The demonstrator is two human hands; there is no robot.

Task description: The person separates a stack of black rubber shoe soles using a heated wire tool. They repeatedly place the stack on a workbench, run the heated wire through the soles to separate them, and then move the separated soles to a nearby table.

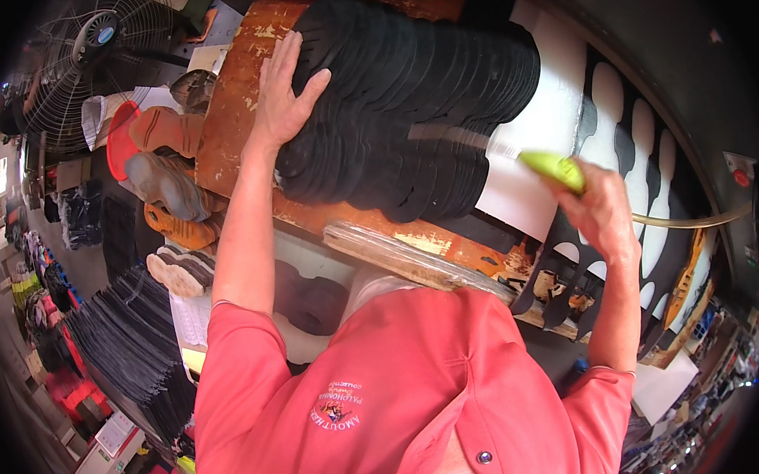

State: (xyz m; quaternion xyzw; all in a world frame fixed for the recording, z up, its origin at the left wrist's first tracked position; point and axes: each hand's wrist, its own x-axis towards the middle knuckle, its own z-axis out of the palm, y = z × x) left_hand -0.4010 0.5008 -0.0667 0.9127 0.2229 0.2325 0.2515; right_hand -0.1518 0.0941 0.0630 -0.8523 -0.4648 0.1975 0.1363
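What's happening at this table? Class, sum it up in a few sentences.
A person in a red shirt is working over overlapping black pieces spread across a worn brown table. The left hand is open at the left end of the pieces. The right hand grips a yellow-green tool, pointed toward their right end; its tip is too blurred to identify. A white sheet lies beside the pieces.

One left hand [286,98], one right hand [603,214], one green tool [556,171], one fan [101,37], one shirt [396,382] and one button [485,457]; the black soles [414,72] overlap too closely to count.
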